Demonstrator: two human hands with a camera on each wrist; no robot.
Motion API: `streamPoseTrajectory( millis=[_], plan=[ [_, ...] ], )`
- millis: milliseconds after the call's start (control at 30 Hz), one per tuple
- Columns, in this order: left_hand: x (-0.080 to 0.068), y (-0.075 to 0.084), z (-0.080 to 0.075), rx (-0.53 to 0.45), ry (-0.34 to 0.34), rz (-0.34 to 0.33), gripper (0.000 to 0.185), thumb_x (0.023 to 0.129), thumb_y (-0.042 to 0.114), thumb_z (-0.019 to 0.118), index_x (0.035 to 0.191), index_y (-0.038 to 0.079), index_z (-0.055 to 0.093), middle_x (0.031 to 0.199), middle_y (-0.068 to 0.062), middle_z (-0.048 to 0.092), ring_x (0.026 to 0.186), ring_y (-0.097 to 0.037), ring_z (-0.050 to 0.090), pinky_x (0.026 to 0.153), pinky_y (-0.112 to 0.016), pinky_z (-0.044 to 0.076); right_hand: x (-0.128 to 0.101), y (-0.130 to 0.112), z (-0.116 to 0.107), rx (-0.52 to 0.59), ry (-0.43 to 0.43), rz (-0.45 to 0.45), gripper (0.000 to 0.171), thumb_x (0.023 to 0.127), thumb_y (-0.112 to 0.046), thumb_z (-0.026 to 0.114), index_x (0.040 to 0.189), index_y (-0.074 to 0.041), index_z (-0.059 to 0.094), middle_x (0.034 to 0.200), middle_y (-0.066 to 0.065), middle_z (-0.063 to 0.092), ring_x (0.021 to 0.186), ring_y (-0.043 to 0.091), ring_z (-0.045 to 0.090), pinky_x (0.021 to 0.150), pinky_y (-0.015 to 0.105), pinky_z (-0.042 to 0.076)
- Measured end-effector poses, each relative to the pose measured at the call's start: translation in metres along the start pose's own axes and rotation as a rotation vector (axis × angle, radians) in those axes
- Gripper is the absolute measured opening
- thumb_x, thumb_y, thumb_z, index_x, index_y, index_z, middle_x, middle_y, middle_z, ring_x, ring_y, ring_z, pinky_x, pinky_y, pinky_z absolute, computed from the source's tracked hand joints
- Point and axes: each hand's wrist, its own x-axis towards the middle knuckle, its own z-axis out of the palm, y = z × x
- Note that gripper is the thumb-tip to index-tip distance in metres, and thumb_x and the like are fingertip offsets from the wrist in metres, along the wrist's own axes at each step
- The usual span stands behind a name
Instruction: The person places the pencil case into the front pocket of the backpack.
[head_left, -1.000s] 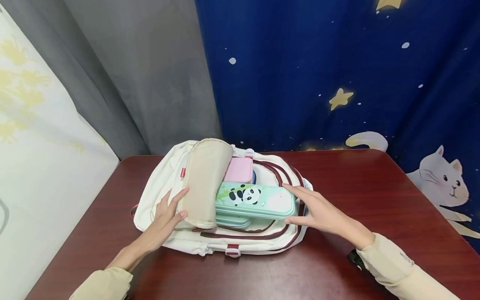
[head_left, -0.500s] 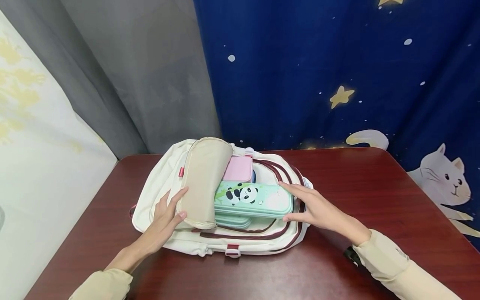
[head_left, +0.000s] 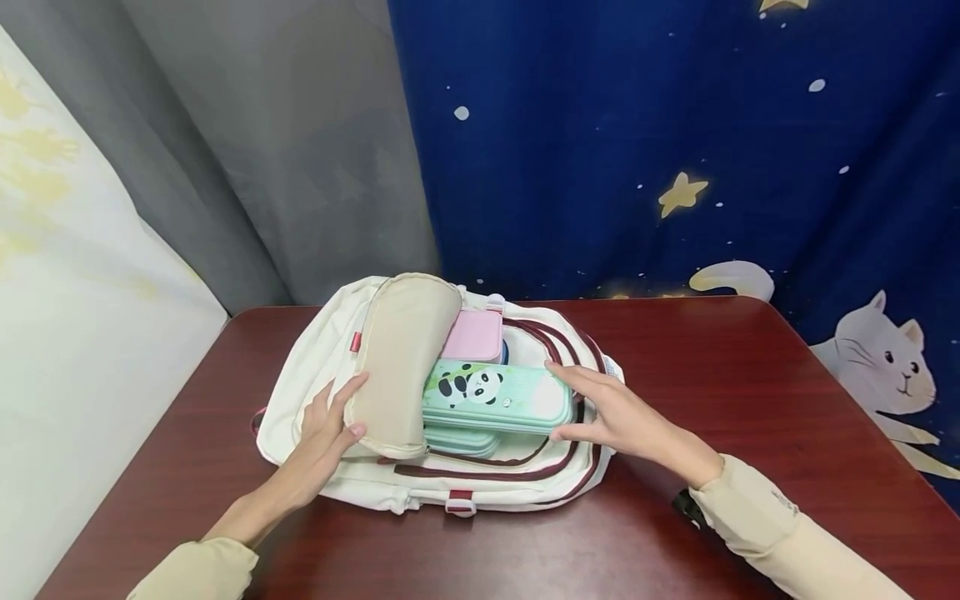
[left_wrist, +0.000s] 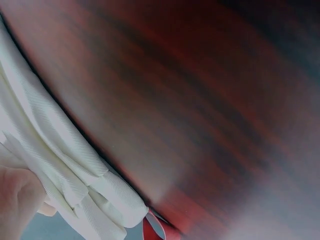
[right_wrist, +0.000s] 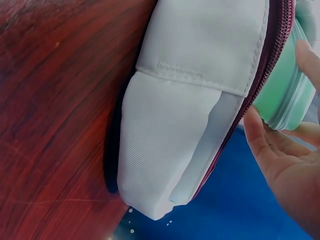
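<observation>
A white backpack [head_left: 296,392] with dark red zips lies on the table, its beige flap [head_left: 401,358] bulging over the items in it. My left hand [head_left: 322,442] rests against the flap's left edge, fingers spread and thumb on the fabric. A mint green panda pencil case [head_left: 532,396] sticks out to the right from under the flap, its left end hidden. With thumb and fingers on either side, my right hand [head_left: 615,412] grips the case's right end. Another mint case [head_left: 465,442] lies beneath it, and a pink box [head_left: 474,336] sits behind, both partly under the flap.
The dark red wooden table [head_left: 712,358] extends around the backpack. Behind it hang a grey curtain [head_left: 300,150] and a blue star-patterned curtain [head_left: 570,150]. A white buckle [head_left: 460,505] lies at the bag's near side.
The panda pencil case has slid left, further under the beige flap, with my right hand moving along with it. My left hand and the flap have shifted slightly left.
</observation>
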Motion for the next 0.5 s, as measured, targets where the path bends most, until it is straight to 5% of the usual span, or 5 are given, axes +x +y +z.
streamPoseTrajectory(
  millis=[267, 500],
  plan=[
    [0.0, -0.001, -0.002, -0.01, 0.017, 0.013, 0.056, 0.095, 0.026, 0.046, 0.147, 0.027, 0.024, 0.142, -0.028, 0.014, 0.124, -0.047, 0.014, 0.089, -0.063, 0.015, 0.007, -0.004, 0.006, 0.017, 0.038, -0.054, 0.084, 0.069, -0.039, 0.08, 0.135, 0.0, 0.046, 0.127, 0.01, 0.055, 0.114, 0.02, 0.052, 0.091, 0.037, 0.043],
    [0.001, -0.001, -0.004, -0.007, -0.004, 0.016, 0.058, 0.095, 0.028, 0.047, 0.148, 0.028, 0.021, 0.142, -0.027, 0.014, 0.125, -0.046, 0.014, 0.088, -0.062, 0.016, 0.011, -0.01, 0.007, 0.033, -0.001, -0.009, 0.085, 0.07, -0.04, 0.079, 0.136, 0.0, 0.044, 0.132, 0.014, 0.051, 0.117, 0.023, 0.05, 0.091, 0.04, 0.043]
  ],
)
